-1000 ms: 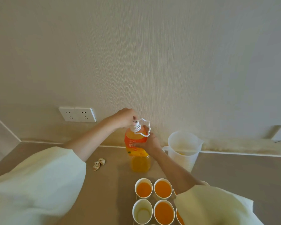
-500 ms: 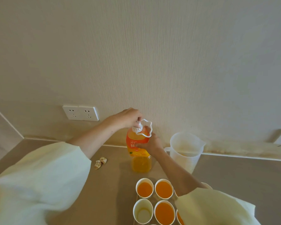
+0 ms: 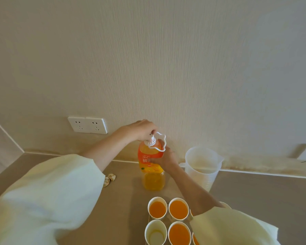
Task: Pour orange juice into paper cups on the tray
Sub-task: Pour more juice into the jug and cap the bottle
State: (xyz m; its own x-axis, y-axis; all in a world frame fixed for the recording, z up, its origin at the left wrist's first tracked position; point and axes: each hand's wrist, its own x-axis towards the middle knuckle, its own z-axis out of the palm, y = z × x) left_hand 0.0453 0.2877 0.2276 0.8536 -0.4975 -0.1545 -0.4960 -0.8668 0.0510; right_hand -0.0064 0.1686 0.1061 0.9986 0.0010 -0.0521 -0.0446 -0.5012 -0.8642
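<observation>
Edged slightly toward 3 o'clock since half a second earlier: left hand, fingers curled down and clenched on white cap of orange juice bottle; both grips otherwise as before. Right hand wrapped round the labelled shoulder of the bottle from its 3 o'clock side, thumb across the label, white carry loop arching over the knuckles. Bottle upright on beige counter, close to the wall. Paper cups at 6 o'clock of the bottle, near it but apart: far-row cups and filled with juice; near-row cup holding only a pale film at its bottom; its neighbour filled. Further cups toward 3 o'clock mostly hidden under right sleeve. Translucent jug at 3 o'clock of the bottle, just beside the right wrist. Crumpled scraps at 9 o'clock; double wall socket at 10 o'clock.
</observation>
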